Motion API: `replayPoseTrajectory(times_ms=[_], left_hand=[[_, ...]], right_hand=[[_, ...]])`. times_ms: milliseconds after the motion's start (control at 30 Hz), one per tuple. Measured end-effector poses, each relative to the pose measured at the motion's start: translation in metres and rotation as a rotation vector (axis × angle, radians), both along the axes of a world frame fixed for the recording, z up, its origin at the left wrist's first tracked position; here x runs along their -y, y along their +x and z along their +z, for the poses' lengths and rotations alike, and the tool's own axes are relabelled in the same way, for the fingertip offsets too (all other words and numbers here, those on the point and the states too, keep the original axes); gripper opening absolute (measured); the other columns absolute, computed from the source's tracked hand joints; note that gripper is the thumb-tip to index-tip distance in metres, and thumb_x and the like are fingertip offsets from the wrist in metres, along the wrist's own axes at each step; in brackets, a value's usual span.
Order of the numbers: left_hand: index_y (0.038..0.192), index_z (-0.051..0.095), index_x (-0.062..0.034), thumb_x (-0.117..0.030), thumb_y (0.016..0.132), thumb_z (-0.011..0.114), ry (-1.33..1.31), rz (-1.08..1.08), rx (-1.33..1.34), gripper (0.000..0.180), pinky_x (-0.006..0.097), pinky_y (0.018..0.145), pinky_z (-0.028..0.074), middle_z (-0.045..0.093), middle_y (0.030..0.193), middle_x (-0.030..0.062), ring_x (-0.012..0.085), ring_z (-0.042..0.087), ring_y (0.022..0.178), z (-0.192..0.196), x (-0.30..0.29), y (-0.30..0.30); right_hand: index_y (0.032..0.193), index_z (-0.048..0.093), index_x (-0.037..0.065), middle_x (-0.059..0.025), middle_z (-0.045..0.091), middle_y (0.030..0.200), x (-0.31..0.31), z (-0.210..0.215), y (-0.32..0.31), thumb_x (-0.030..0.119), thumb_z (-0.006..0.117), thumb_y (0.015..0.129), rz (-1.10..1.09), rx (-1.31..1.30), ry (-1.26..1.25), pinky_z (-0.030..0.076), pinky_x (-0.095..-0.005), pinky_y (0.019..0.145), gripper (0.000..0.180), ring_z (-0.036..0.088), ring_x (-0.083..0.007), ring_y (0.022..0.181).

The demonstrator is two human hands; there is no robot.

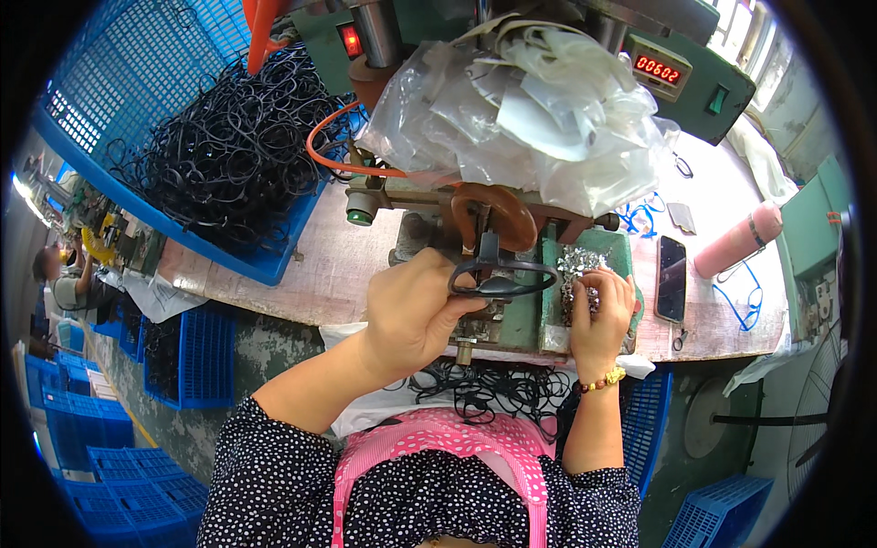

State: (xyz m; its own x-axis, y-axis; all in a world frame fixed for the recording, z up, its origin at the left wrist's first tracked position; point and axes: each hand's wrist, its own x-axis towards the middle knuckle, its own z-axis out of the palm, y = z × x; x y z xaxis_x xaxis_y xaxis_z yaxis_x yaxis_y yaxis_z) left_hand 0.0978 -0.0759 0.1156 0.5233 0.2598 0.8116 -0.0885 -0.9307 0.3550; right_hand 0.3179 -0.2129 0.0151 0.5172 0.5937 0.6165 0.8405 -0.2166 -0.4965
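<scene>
My left hand (416,315) is closed on the left end of a black looped plastic frame (523,285). It holds the frame at the front of a green press (523,321), just below the orange-brown ring guard (493,219). My right hand (603,315) reaches into a green tray (549,329) at the press's right side. Its fingers are bent together among small shiny metal pieces (577,263). What exactly lies between those fingertips is hard to make out.
A blue basket (274,265) heaped with black loops (237,146) stands at left. Clear plastic bags (521,119) cover the press's upper part. A phone (670,279) and a pink cylinder (740,239) lie at right. More black loops (484,388) hang over my lap.
</scene>
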Motion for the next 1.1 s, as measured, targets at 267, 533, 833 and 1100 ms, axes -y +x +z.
replayPoseTrajectory(times_ms=[267, 533, 833, 1100], left_hand=[[0.103, 0.066, 0.0005, 0.003, 0.082, 0.070, -0.055, 0.137, 0.026, 0.022, 0.035, 0.067, 0.051, 0.068, 0.093, 0.0156, 0.0289, 0.064, 0.074, -0.011, 0.002, -0.025], [0.094, 0.064, -0.0044, -0.018, 0.099, 0.058, -0.451, 0.604, -0.371, 0.016, 0.040, 0.063, 0.049, 0.067, 0.088, 0.0149, 0.0327, 0.062, 0.072, -0.099, -0.100, -0.099], [0.082, 0.056, -0.0088, -0.026, 0.098, 0.059, -0.058, 0.828, -0.526, 0.024, 0.051, 0.060, 0.047, 0.064, 0.082, 0.0131, 0.0401, 0.062, 0.073, -0.166, -0.118, -0.114], [0.084, 0.055, -0.0089, -0.027, 0.098, 0.058, -0.080, 0.818, -0.541, 0.023, 0.051, 0.061, 0.048, 0.064, 0.084, 0.0125, 0.0396, 0.062, 0.074, -0.161, -0.115, -0.112]], right_hand=[[0.092, 0.062, 0.005, -0.0091, 0.069, 0.098, 0.004, 0.001, -0.004, 0.005, 0.066, 0.088, -0.018, -0.013, 0.087, 0.039, -0.0514, 0.108, 0.005, 0.064, -0.0300, 0.097], [0.093, 0.063, 0.003, -0.0090, 0.069, 0.092, 0.005, -0.003, -0.007, 0.001, 0.066, 0.088, -0.033, -0.069, 0.187, 0.044, -0.0484, 0.104, 0.007, 0.067, -0.0287, 0.087], [0.096, 0.065, 0.004, -0.0078, 0.068, 0.090, 0.006, -0.005, -0.010, -0.002, 0.068, 0.087, -0.069, -0.139, 0.201, 0.048, -0.0389, 0.086, 0.011, 0.063, -0.0237, 0.078], [0.097, 0.065, 0.002, -0.0094, 0.068, 0.093, 0.008, -0.009, -0.010, -0.001, 0.069, 0.087, -0.044, -0.198, 0.221, 0.050, -0.0343, 0.074, 0.011, 0.062, -0.0218, 0.076]])
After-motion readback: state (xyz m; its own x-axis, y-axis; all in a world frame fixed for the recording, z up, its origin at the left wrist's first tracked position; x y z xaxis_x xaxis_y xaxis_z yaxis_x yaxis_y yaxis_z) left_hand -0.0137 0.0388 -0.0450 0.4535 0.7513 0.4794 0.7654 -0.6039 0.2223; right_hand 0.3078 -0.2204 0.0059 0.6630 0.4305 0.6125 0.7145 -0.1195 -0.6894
